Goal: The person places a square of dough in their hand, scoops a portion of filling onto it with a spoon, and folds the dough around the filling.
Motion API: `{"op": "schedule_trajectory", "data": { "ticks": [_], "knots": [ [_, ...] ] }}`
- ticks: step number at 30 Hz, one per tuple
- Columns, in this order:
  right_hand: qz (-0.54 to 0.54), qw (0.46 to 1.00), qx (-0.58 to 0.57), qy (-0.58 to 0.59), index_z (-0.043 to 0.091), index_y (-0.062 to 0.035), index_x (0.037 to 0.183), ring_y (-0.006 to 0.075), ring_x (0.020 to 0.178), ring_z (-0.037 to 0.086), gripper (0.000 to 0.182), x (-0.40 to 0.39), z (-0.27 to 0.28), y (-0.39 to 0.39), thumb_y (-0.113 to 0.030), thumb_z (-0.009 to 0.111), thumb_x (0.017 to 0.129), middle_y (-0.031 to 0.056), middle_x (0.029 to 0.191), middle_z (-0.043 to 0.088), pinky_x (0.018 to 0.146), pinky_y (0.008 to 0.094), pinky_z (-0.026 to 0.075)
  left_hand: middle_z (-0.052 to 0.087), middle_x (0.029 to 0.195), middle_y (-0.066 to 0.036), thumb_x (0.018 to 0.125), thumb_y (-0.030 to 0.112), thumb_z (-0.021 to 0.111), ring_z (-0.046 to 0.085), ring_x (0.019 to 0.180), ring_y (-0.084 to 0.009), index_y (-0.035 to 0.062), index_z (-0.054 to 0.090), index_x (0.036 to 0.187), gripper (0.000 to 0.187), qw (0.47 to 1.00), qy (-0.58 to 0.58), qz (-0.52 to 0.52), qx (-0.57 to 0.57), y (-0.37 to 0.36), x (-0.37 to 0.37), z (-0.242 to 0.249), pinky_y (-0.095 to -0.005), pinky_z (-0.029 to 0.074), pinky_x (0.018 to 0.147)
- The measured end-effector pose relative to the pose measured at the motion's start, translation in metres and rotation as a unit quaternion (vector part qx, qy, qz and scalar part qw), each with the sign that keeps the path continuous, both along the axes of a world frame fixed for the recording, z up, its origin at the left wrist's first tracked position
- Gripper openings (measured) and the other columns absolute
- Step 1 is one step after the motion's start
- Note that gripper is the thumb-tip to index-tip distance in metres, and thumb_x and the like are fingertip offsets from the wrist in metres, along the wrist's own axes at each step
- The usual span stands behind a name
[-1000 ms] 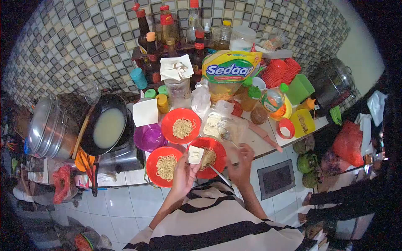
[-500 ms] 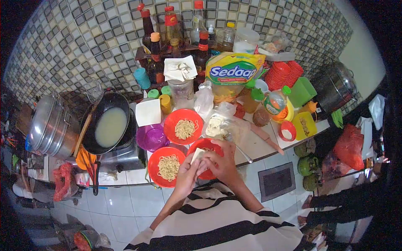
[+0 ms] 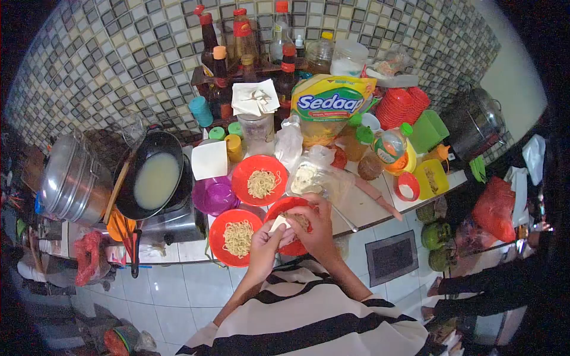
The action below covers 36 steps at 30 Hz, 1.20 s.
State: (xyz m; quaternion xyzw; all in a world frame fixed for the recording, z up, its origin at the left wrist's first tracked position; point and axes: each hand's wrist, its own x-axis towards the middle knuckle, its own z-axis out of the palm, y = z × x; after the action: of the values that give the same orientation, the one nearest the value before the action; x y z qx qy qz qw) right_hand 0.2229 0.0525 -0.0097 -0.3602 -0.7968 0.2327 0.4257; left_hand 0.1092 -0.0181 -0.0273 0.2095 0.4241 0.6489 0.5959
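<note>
My left hand [image 3: 266, 242] is closed on a small pale folded wonton wrapper [image 3: 278, 223], thumb on top. My right hand [image 3: 314, 228] meets it from the other side, its fingers curled in around the wrapper. Both hands are above a red bowl [image 3: 278, 207] whose contents are mostly covered by them. To the left, another red bowl [image 3: 216, 249] holds pale noodles [image 3: 238, 238]. Behind it a third red bowl [image 3: 240, 170] holds more noodles [image 3: 263, 184]. A clear tray [image 3: 341, 193] with a pale mixture [image 3: 306, 180] and a spoon [image 3: 345, 219] lies just beyond my right hand.
Square wrappers [image 3: 209, 159] lie by a purple bowl [image 3: 212, 196]. A wok [image 3: 172, 204] with cloudy liquid and a steamer pot [image 3: 74, 184] stand left. Sauce bottles [image 3: 243, 38] line the back. A knife [image 3: 377, 194] lies right, near the counter edge. Another person's legs [image 3: 475, 302] show lower right.
The right fingers have shifted slightly over the wrapper, which now looks smaller and more folded between my hands. The bowls and other things on the counter stay where they were.
</note>
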Motion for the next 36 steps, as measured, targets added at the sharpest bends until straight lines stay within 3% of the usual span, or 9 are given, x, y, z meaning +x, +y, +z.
{"op": "schedule_trajectory", "data": {
  "ticks": [8,16,20,22,28,30,33,36],
  "knots": [
    [0.041,0.992,-0.119,0.008,0.057,-0.0059,0.086,0.0248,0.101,0.044,0.023,0.012,-0.017,0.000,-0.015,0.069,0.068,0.0107,0.108,0.044,0.086,0.0329,0.037,0.060,0.091,-0.010,0.088,0.009,0.044,0.060,0.083,-0.0143,-0.0036,0.051,0.103,0.020,0.999,-0.044,0.006,0.010,0.001,-0.002,-0.003,-0.0274,0.050,0.077],
    [0.065,0.977,-0.199,0.035,0.056,-0.0039,0.087,0.0159,0.100,0.046,0.019,0.013,-0.024,0.001,-0.011,0.065,0.072,0.0081,0.106,0.046,0.074,0.0236,0.041,0.061,0.092,-0.010,0.087,0.009,0.047,0.060,0.083,-0.0149,-0.0028,0.053,0.101,0.019,0.998,-0.053,0.016,-0.001,0.002,-0.002,-0.003,-0.0282,0.050,0.078],
    [0.082,0.961,-0.253,0.072,0.056,-0.0034,0.086,0.0152,0.098,0.047,0.018,0.011,-0.022,0.000,-0.010,0.065,0.072,0.0077,0.107,0.046,0.075,0.0242,0.042,0.060,0.090,-0.008,0.086,0.009,0.050,0.059,0.080,-0.0128,-0.0023,0.054,0.098,0.017,1.000,0.002,0.029,-0.009,0.003,-0.003,-0.003,-0.0258,0.049,0.074],
    [0.092,0.939,-0.308,0.124,0.057,-0.0029,0.085,0.0198,0.095,0.050,0.021,0.009,-0.027,0.000,-0.017,0.066,0.072,0.0088,0.101,0.049,0.081,0.0297,0.041,0.060,0.089,-0.007,0.086,0.010,0.052,0.058,0.077,-0.0109,-0.0027,0.055,0.097,0.017,0.999,0.030,0.039,-0.006,0.003,-0.004,-0.005,-0.0232,0.049,0.071],
    [0.102,0.933,-0.318,0.136,0.056,-0.0033,0.086,0.0187,0.095,0.050,0.020,0.009,-0.029,-0.001,-0.014,0.066,0.072,0.0083,0.101,0.048,0.079,0.0288,0.043,0.059,0.082,-0.002,0.083,0.009,0.056,0.053,0.068,-0.0050,-0.0005,0.058,0.090,0.012,0.994,0.088,0.059,-0.001,0.001,-0.010,-0.004,-0.0185,0.043,0.061],
    [0.091,0.925,-0.343,0.135,0.056,-0.0034,0.087,0.0180,0.094,0.050,0.020,0.012,-0.028,-0.001,-0.013,0.065,0.072,0.0081,0.101,0.048,0.079,0.0280,0.043,0.060,0.083,-0.002,0.082,0.009,0.057,0.054,0.073,-0.0061,0.0018,0.059,0.087,0.009,0.975,0.203,0.085,0.011,-0.001,-0.020,-0.001,-0.0198,0.043,0.063],
    [0.096,0.918,-0.356,0.146,0.054,-0.0036,0.089,0.0166,0.093,0.051,0.020,0.017,-0.005,-0.002,-0.010,0.064,0.073,0.0076,0.100,0.048,0.077,0.0268,0.045,0.060,0.079,0.000,0.080,0.007,0.059,0.052,0.071,-0.0039,0.0028,0.061,0.082,0.005,0.968,0.215,0.130,-0.019,-0.012,-0.047,0.018,-0.0192,0.041,0.063],
    [0.088,0.935,-0.311,0.146,0.054,-0.0031,0.088,0.0140,0.092,0.050,0.015,0.026,0.001,0.002,-0.006,0.061,0.075,0.0065,0.102,0.046,0.077,0.0257,0.044,0.058,0.076,0.001,0.079,0.008,0.061,0.051,0.067,-0.0038,0.0024,0.062,0.083,0.007,0.924,0.310,0.224,0.020,-0.022,-0.089,0.035,-0.0175,0.040,0.062]
  ]
}}
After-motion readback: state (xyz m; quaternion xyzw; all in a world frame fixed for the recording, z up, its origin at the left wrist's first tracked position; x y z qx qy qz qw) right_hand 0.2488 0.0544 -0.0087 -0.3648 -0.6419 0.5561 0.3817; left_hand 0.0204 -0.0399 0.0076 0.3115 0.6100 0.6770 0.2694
